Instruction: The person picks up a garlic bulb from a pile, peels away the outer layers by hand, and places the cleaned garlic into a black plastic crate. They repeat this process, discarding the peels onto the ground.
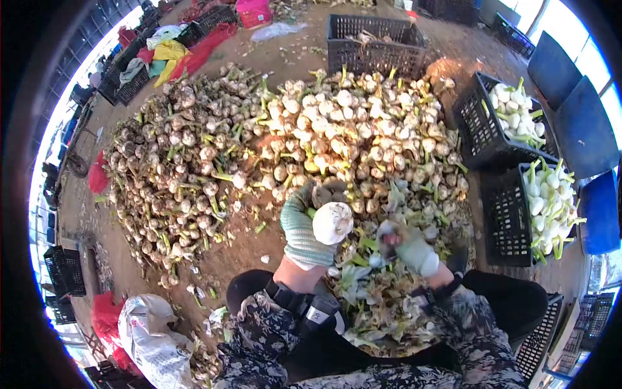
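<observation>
My left hand (303,223), in a green and white knitted glove, is closed on a garlic bulb (332,223) with a pale, round head facing up at me. To its right, my right hand (409,248), also gloved, is blurred by motion and curled round something dark and reddish that I cannot make out. Below the right hand lies a heap of peeled-off leaves and skins (363,285). Just beyond both hands spreads a large pile of untrimmed garlic (350,123), its left part (175,162) darker with soil.
Two black crates of cleaned white garlic, a rear crate (476,126) and a nearer crate (508,220), stand at the right. Another black crate (376,55) sits behind the pile. A white woven sack (152,337) lies at the lower left. Blue panels (586,129) line the right side.
</observation>
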Demonstrator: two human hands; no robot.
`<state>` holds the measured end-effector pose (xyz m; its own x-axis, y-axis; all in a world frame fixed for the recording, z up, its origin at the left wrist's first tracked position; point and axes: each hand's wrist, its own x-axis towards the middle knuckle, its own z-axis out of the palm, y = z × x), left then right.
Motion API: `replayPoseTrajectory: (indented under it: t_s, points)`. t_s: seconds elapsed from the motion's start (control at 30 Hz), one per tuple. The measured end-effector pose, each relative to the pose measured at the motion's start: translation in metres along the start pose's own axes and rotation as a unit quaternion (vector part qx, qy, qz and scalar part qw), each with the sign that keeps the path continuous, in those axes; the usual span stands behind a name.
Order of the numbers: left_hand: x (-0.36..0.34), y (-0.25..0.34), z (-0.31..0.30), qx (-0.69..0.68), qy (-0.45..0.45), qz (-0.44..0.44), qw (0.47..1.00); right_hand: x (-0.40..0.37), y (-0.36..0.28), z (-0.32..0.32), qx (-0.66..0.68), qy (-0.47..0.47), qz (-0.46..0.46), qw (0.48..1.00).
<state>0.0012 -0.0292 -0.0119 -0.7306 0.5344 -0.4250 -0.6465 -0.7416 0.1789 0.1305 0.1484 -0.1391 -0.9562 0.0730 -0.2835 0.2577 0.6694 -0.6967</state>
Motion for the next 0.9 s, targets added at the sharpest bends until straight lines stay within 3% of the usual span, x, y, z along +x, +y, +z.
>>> replayPoseTrajectory:
  t_s: [0.03, 0.1, 0.13, 0.2, 0.23, 0.3, 0.33, 0.37, 0.4, 0.43, 0.5, 0.53, 0.57, 0.6, 0.73, 0.77, 0.83, 0.87, 0.9]
  points:
    - [0.006, 0.001, -0.005, -0.019, 0.048, 0.012, 0.999, 0.000, -0.001, 0.005, -0.364, -0.227, -0.031, 0.903]
    - [0.010, 0.004, -0.014, -0.018, 0.060, -0.023, 0.998, -0.018, -0.056, -0.028, -0.112, -0.168, 0.169, 0.965]
    - [0.011, 0.002, -0.014, -0.009, 0.055, -0.016, 0.998, -0.018, -0.050, -0.027, -0.110, -0.166, 0.172, 0.965]
    - [0.012, -0.003, -0.010, 0.013, 0.049, -0.016, 0.999, -0.017, -0.048, -0.035, -0.056, 0.059, 0.018, 0.996]
    - [0.011, -0.004, -0.009, 0.025, 0.051, -0.021, 0.998, -0.020, -0.049, -0.041, -0.057, 0.063, 0.022, 0.996]
    - [0.002, -0.011, 0.006, 0.066, 0.068, 0.001, 0.995, -0.023, -0.100, -0.070, 0.085, 0.163, -0.087, 0.979]
    - [0.004, -0.010, -0.001, 0.083, 0.016, 0.018, 0.996, -0.021, -0.101, -0.069, 0.084, 0.161, -0.087, 0.979]
    - [0.005, -0.009, -0.003, 0.102, -0.037, 0.037, 0.993, -0.018, -0.101, -0.067, 0.282, 0.122, -0.030, 0.951]
    - [0.003, -0.010, -0.005, 0.104, -0.035, 0.038, 0.993, -0.016, -0.104, -0.065, 0.468, 0.078, 0.028, 0.880]
    - [0.000, -0.012, -0.004, 0.147, -0.088, 0.045, 0.984, -0.018, -0.108, -0.065, 0.471, 0.077, 0.029, 0.878]
    - [-0.003, -0.019, -0.001, 0.192, -0.139, 0.047, 0.970, -0.026, -0.125, -0.071, 0.258, 0.105, -0.083, 0.957]
    - [-0.002, -0.023, 0.001, 0.206, -0.108, 0.074, 0.970, -0.019, -0.126, -0.061, 0.322, 0.162, -0.204, 0.910]
    - [-0.002, -0.025, 0.002, 0.219, -0.077, 0.101, 0.967, -0.017, -0.125, -0.059, 0.323, 0.162, -0.204, 0.910]
    - [-0.001, -0.019, -0.001, 0.228, -0.134, 0.071, 0.962, -0.015, -0.123, -0.057, 0.357, 0.130, -0.167, 0.910]
    - [0.004, -0.028, 0.001, 0.291, -0.113, 0.118, 0.943, -0.010, -0.119, -0.057, 0.478, -0.004, -0.014, 0.878]
    - [0.005, -0.027, 0.001, 0.291, -0.113, 0.118, 0.943, -0.012, -0.118, -0.057, 0.478, -0.004, -0.014, 0.878]
    - [0.008, -0.022, 0.002, 0.232, -0.126, 0.054, 0.963, -0.018, -0.113, -0.059, 0.636, -0.031, -0.062, 0.769]
    - [0.009, -0.021, 0.002, 0.202, -0.133, 0.023, 0.970, -0.015, -0.110, -0.058, 0.588, -0.030, -0.053, 0.807]
    - [0.011, -0.022, 0.003, 0.201, -0.133, 0.023, 0.970, -0.014, -0.103, -0.055, 0.587, -0.030, -0.052, 0.807]
